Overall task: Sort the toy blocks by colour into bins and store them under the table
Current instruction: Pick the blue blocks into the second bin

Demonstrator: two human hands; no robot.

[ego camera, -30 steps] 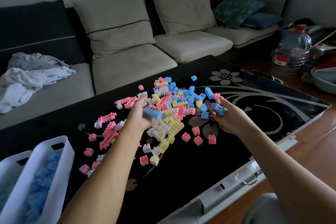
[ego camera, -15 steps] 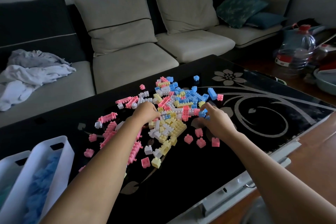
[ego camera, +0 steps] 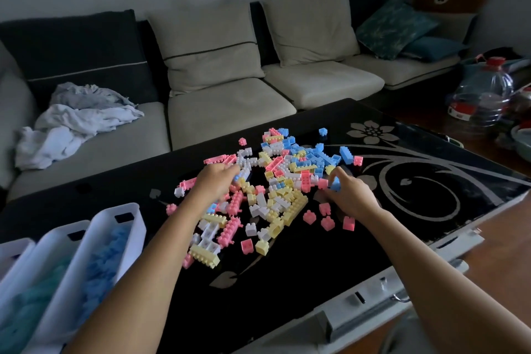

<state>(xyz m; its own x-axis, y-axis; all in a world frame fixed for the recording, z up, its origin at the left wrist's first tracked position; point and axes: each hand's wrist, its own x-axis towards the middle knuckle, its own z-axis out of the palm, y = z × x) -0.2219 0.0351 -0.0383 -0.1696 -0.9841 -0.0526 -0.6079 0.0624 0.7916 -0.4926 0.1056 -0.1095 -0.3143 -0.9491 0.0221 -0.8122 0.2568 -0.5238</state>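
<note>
Your right hand [ego camera: 349,195] pinches a blue block [ego camera: 335,187] at the right edge of the block pile [ego camera: 275,190] on the black table [ego camera: 316,261]. Your left hand [ego camera: 215,182] curls into the pile's left side; whether it grips anything is hidden.

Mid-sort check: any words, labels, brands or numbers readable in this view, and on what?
No text can be read.
Label on the water bottle: red and white, too blurred to read.
On the white bins: no label visible.
On the toy blocks: no markings visible.
</note>
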